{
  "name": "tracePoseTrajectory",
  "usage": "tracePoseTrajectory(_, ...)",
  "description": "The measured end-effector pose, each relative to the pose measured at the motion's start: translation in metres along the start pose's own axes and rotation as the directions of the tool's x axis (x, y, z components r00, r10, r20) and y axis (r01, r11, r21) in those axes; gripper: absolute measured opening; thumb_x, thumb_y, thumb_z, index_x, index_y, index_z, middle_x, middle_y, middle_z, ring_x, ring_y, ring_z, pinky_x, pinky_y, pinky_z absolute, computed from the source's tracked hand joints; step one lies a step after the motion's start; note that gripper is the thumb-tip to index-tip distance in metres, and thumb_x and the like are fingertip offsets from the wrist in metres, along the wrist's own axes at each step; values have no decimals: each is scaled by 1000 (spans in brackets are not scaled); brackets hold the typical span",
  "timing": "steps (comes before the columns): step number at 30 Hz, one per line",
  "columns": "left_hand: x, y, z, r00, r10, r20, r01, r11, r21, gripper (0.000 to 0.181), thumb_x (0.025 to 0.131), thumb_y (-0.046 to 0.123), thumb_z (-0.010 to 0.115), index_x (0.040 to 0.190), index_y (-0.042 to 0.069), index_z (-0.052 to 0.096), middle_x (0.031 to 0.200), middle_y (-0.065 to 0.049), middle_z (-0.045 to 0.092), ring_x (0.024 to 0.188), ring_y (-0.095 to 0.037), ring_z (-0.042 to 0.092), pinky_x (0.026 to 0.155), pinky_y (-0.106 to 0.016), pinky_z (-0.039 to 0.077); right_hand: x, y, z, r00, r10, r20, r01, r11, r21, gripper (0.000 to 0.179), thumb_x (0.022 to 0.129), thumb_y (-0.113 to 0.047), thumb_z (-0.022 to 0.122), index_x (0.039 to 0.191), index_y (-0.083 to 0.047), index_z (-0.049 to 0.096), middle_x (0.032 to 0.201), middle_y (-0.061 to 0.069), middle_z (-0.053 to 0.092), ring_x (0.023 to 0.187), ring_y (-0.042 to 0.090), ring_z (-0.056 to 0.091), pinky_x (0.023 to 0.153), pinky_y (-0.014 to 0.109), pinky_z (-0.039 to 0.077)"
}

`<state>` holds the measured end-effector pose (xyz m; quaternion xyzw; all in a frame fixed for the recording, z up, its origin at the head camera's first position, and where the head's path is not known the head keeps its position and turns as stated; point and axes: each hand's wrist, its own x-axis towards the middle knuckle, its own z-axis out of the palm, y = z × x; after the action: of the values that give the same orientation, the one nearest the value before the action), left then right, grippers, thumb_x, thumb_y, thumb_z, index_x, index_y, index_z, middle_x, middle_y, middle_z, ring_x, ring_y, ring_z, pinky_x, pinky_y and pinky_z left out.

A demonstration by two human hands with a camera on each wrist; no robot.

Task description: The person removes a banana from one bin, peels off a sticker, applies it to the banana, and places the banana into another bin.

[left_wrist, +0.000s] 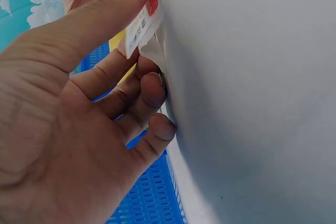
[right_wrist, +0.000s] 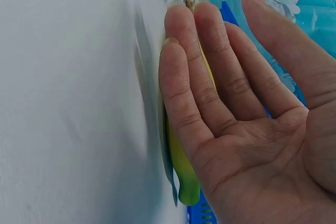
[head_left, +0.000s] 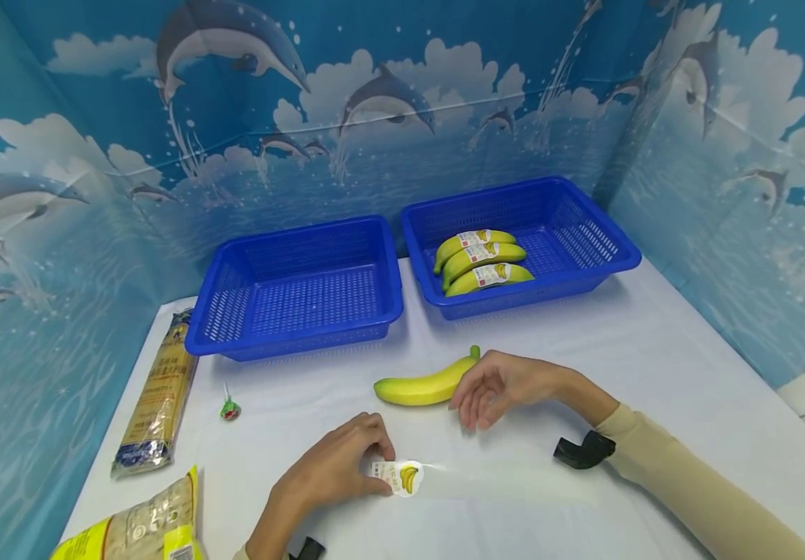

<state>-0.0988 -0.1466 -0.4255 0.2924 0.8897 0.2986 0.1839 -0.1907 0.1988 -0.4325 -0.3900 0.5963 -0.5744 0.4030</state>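
My left hand (head_left: 337,465) pinches the left end of a white banana label (head_left: 407,477) between thumb and fingers, low over the white table. In the left wrist view the label (left_wrist: 140,29) shows a red patch and small print under the thumb. A clear strip (head_left: 500,481) runs to the right from the label. Behind it lies a single yellow banana (head_left: 419,389) with green ends and no label. My right hand (head_left: 500,385) hovers at the banana's stem end, its fingers loosely bent and holding nothing; the right wrist view shows its bare palm (right_wrist: 252,156).
At the back stand two blue baskets, an empty left one (head_left: 293,342) and a right one (head_left: 584,281) with three labelled bananas (head_left: 489,276). On the left lie a noodle pack (head_left: 160,389), a green lollipop (head_left: 230,409) and a yellow bag (head_left: 143,525).
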Motion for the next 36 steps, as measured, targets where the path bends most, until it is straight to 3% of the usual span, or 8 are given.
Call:
tracePoseTrajectory(5, 0, 2, 0, 1000, -5, 2, 5, 999, -37, 32, 84, 21, 96, 97, 27, 67, 101, 18, 60, 97, -3, 54, 93, -29, 54, 3, 0, 5, 1000, -9, 17, 9, 1000, -8, 44, 91, 11, 79, 131, 18, 64, 111, 39, 71, 99, 32, 78, 89, 41, 66)
tracePoseTrajectory(10, 3, 0, -1, 1000, 24, -8, -25, 990, -140, 29, 87, 14, 91, 98, 24, 67, 94, 16, 64, 91, -5, 58, 86, -26, 54, 7, -3, 10, 999, -20, 40, 21, 1000, -23, 43, 91, 9, 79, 131, 18, 64, 111, 38, 72, 99, 38, 77, 89, 44, 66)
tracePoseTrajectory(15, 8, -4, 1, 997, 66, -44, -74, 967, -242, 30, 89, 6, 88, 105, 20, 67, 94, 14, 69, 88, -6, 59, 84, -27, 53, 11, -7, 16, 998, -33, 52, 36, 998, -58, 42, 92, 7, 79, 130, 17, 65, 111, 34, 74, 98, 30, 77, 88, 45, 66)
tracePoseTrajectory(20, 12, -6, 5, 993, 65, -94, -91, 943, -319, 28, 91, 9, 88, 109, 19, 69, 99, 10, 72, 83, -9, 57, 75, -25, 50, 17, -14, 24, 998, -44, 37, 49, 988, -149, 39, 93, 1, 82, 128, 11, 69, 110, 26, 77, 95, 19, 77, 85, 44, 67)
tracePoseTrajectory(23, 14, -5, 8, 993, 46, -110, -87, 911, -404, 27, 89, 9, 89, 109, 13, 72, 94, 5, 70, 74, -8, 54, 65, -21, 47, 21, -19, 28, 997, -76, 26, 79, 974, -211, 35, 94, -3, 83, 126, 7, 72, 109, 21, 78, 93, 19, 76, 83, 42, 67)
tracePoseTrajectory(29, 18, 2, 12, 994, 5, -111, -68, 815, -575, 23, 88, 4, 89, 103, -2, 73, 83, -2, 72, 69, -7, 61, 59, -17, 48, 33, -26, 37, 986, -167, -19, 153, 936, -317, 26, 94, -10, 85, 119, -4, 79, 109, 10, 79, 96, 26, 74, 78, 35, 66)
tracePoseTrajectory(36, 20, 8, 16, 994, 24, -106, -89, 735, -673, 17, 94, 5, 82, 104, -4, 73, 74, -18, 74, 60, -12, 61, 55, -16, 44, 46, -28, 47, 955, -295, -28, 256, 867, -429, 22, 94, -12, 85, 115, -8, 81, 111, 6, 78, 89, 22, 70, 70, 29, 62)
